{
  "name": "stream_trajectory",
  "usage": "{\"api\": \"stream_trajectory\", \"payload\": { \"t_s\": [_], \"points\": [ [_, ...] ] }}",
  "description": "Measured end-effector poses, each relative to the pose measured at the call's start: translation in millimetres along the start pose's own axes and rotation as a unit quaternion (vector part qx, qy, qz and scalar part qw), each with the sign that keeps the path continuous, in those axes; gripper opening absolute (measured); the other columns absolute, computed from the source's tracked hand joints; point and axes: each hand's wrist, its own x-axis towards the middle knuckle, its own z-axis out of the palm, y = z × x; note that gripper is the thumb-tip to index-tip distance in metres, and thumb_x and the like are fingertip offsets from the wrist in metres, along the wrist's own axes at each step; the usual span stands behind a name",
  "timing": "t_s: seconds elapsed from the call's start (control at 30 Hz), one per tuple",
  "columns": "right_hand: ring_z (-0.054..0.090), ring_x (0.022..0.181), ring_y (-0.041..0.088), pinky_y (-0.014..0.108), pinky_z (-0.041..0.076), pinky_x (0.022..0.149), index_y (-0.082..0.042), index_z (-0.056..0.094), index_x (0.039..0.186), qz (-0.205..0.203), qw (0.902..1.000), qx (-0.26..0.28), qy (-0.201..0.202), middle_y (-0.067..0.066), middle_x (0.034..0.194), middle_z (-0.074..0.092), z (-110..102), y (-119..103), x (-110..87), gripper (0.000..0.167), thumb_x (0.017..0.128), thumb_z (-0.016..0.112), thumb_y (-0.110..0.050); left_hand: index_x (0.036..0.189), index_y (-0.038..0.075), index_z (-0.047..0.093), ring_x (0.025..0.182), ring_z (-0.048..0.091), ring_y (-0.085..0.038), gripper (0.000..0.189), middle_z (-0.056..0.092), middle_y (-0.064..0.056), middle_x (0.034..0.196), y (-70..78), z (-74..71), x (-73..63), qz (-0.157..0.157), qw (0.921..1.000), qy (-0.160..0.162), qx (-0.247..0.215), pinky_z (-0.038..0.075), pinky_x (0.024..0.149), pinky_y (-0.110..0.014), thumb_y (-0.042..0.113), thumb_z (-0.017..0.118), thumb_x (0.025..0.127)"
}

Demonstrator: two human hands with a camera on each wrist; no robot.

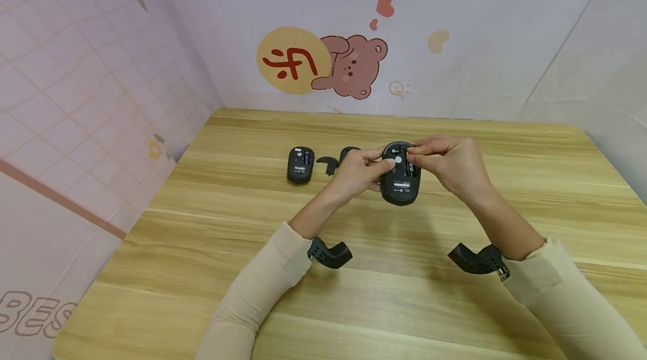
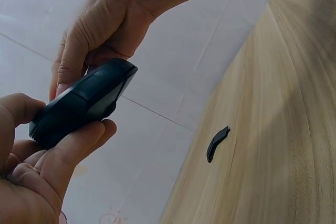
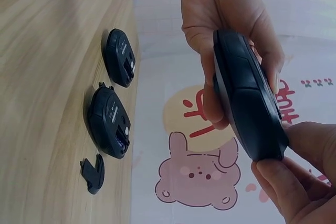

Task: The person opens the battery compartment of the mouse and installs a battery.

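My left hand (image 1: 356, 172) grips a black computer mouse (image 1: 399, 188) above the table, underside up. Its battery compartment lies uncovered, with a dark battery (image 1: 411, 169) in the slot. At the top of that slot, the thumb and index finger of my right hand (image 1: 450, 163) pinch a battery end, largely hidden by the fingertips. The left wrist view shows the mouse (image 2: 79, 103) side-on, between thumb and fingers of my left hand (image 2: 47, 166). In the right wrist view my right hand (image 3: 299, 182) touches the mouse's lower end.
Two more upturned mice lie on the wooden table (image 1: 253, 225): one mouse (image 1: 300, 172) at the left, another (image 3: 107, 119) partly behind my left hand in the head view. A loose battery cover (image 1: 329, 163) lies between them. Another curved black piece (image 2: 218, 142) shows in the left wrist view.
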Motion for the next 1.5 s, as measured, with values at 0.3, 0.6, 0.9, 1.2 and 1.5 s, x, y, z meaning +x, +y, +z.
{"api": "stream_trajectory", "payload": {
  "t_s": [0.3,0.6,0.9,1.2,1.5],
  "points": [
    [0.063,0.092,0.028,0.006,0.046,0.065,0.001,0.074,0.087,-0.019,0.9996,-0.012,0.017,0.016,0.099,0.067,2,7,-0.1,0.013,0.078,0.074,-0.009,0.136,0.008,0.044,0.079,0.068,-0.024,0.045,0.065,-0.018,0.105,-1.4,1.9,7.9,-0.025,0.9991,0.006,0.032,0.057,0.063,-0.031,0.014,0.056,0.094],
    [0.062,0.09,0.014,0.011,0.049,0.069,-0.001,0.074,0.091,0.02,0.9998,0.004,0.0,0.013,0.101,0.067,-3,21,-0.5,0.019,0.082,0.072,-0.017,0.133,0.005,0.049,0.08,0.067,-0.021,0.04,0.064,-0.015,0.098,-7.4,3.8,18.9,-0.033,0.9987,-0.019,0.032,0.057,0.067,-0.03,0.015,0.054,0.095],
    [0.058,0.073,0.005,0.018,0.047,0.05,-0.008,0.065,0.118,0.073,0.9967,0.036,0.003,0.005,0.11,0.065,-17,26,-4.2,0.045,0.088,0.06,-0.041,0.132,0.006,0.051,0.083,0.067,-0.022,0.038,0.065,-0.015,0.1,-8.7,16.1,41.6,-0.038,0.999,-0.021,-0.004,0.057,0.069,-0.031,0.016,0.053,0.096],
    [0.044,0.121,0.018,0.031,0.048,0.092,-0.011,0.06,0.125,0.065,0.9967,0.026,0.041,0.008,0.13,0.053,-26,27,-9.1,0.042,0.091,0.058,-0.035,0.131,0.007,0.054,0.074,0.068,-0.022,0.039,0.066,-0.016,0.096,-21.9,32.1,78.6,-0.052,0.9966,0.024,0.059,0.057,0.064,-0.031,0.018,0.056,0.094],
    [0.047,0.118,0.015,0.033,0.047,0.093,-0.008,0.062,0.122,0.043,0.9974,0.029,0.049,0.008,0.126,0.056,-22,34,-15.1,0.037,0.091,0.06,-0.029,0.121,0.006,0.062,0.066,0.067,-0.02,0.033,0.063,-0.016,0.107,-41.4,49.9,106.5,-0.083,0.985,0.084,0.126,0.057,0.066,-0.034,0.021,0.059,0.092]
  ]
}}
